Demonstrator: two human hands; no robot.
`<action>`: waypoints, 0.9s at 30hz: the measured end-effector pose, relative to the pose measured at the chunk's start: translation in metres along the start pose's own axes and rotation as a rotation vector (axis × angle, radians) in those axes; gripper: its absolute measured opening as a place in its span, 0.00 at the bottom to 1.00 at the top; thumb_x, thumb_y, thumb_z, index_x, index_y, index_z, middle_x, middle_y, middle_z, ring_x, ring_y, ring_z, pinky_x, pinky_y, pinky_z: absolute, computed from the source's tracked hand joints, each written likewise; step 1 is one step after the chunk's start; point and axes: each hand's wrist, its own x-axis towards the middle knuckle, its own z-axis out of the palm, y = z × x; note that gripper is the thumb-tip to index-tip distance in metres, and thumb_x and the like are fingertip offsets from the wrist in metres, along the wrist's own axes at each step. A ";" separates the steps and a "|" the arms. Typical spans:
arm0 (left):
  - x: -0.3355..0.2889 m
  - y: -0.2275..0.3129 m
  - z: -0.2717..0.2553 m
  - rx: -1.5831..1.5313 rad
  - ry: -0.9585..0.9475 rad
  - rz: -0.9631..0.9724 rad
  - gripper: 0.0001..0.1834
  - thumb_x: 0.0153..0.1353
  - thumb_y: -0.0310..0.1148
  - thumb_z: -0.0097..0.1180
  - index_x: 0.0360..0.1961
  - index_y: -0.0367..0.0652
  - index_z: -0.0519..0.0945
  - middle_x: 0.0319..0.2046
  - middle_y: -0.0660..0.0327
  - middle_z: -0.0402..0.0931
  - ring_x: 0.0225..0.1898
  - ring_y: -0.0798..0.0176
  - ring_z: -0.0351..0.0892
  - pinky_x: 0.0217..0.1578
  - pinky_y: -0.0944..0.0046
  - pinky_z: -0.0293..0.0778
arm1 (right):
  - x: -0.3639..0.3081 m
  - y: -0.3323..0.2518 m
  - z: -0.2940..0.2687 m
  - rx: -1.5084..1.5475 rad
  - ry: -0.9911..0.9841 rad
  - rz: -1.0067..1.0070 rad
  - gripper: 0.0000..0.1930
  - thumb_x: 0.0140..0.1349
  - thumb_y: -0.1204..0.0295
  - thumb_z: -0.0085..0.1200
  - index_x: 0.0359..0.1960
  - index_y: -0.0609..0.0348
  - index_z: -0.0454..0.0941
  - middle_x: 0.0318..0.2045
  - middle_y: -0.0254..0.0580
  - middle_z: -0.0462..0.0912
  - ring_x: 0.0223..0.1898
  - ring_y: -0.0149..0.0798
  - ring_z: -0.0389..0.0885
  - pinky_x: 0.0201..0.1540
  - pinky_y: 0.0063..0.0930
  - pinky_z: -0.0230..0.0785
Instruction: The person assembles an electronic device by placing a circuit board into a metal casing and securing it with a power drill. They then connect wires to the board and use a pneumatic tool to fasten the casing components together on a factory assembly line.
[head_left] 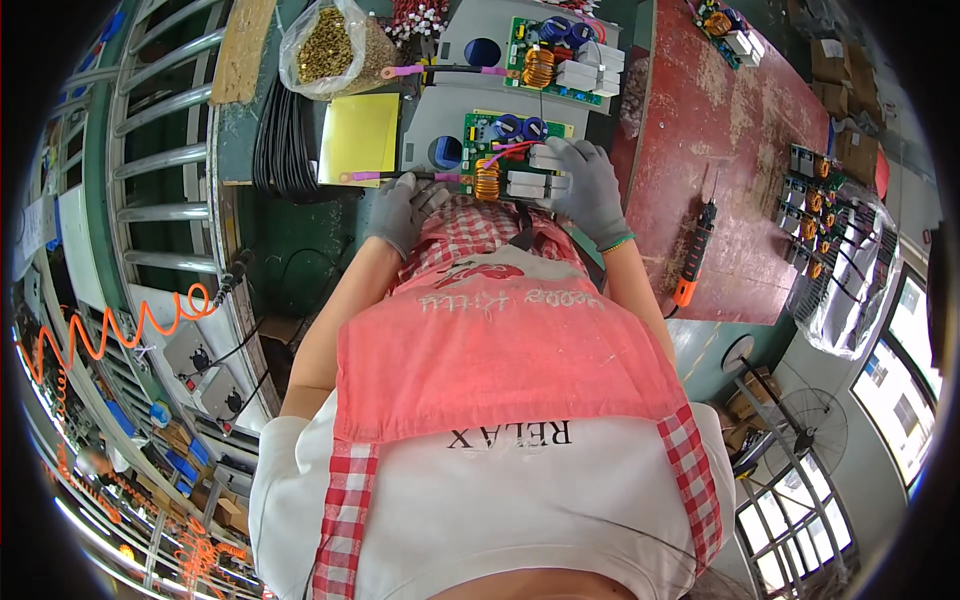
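As parts crowd the bench [235, 150], a green circuit board [515, 160] lies at its near edge

While a worker in a red-checked apron [510, 360] sits close, the board rests on a gray panel [425, 125], its copper-wound coil [487, 180] facing the apron and its blue capacitors [520, 128] toward the bench's far side. The right hand [590, 190], gloved in gray, bends its fingers over the board's right end, beside the white blocks [530, 185]; whether they grip cannot be told. The left hand [400, 210], gloved alike, curls at the panel's near edge beside a black cable with pink sleeves [400, 177]; whether it pinches the cable cannot be told.

Farther from the bench's near edge, a second circuit board [563, 62] lies on another gray panel. Yellow sheets [360, 135] lie along the near edge, left of the first board, with a bundle of black cables [285, 145] beyond them. Toward the far edge stands an open plastic bag of brass-colored parts [325, 55]. On the worn red table [740, 190] to the right, an orange-and-black tool [693, 260] with a thin shaft lies near the left edge.
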 end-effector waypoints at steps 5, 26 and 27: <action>-0.009 0.012 0.012 0.229 -0.024 -0.184 0.20 0.67 0.38 0.41 0.50 0.31 0.66 0.44 0.46 0.72 0.46 0.50 0.76 0.45 0.58 0.78 | -0.007 0.001 0.009 0.117 0.081 0.071 0.46 0.31 0.65 0.72 0.59 0.50 0.64 0.52 0.48 0.70 0.51 0.52 0.69 0.54 0.41 0.66; 0.039 0.010 0.085 1.464 0.157 0.549 0.23 0.52 0.47 0.61 0.41 0.38 0.82 0.36 0.49 0.81 0.40 0.51 0.81 0.43 0.61 0.73 | -0.019 0.024 0.044 0.572 0.136 0.258 0.42 0.33 0.61 0.74 0.53 0.58 0.66 0.48 0.49 0.75 0.50 0.50 0.74 0.51 0.36 0.69; 0.039 0.008 0.084 1.460 0.170 0.562 0.23 0.52 0.47 0.62 0.40 0.38 0.82 0.36 0.50 0.81 0.40 0.51 0.81 0.43 0.61 0.73 | -0.019 0.025 0.043 0.551 0.112 0.273 0.42 0.33 0.62 0.74 0.52 0.58 0.66 0.47 0.49 0.76 0.50 0.50 0.75 0.51 0.36 0.69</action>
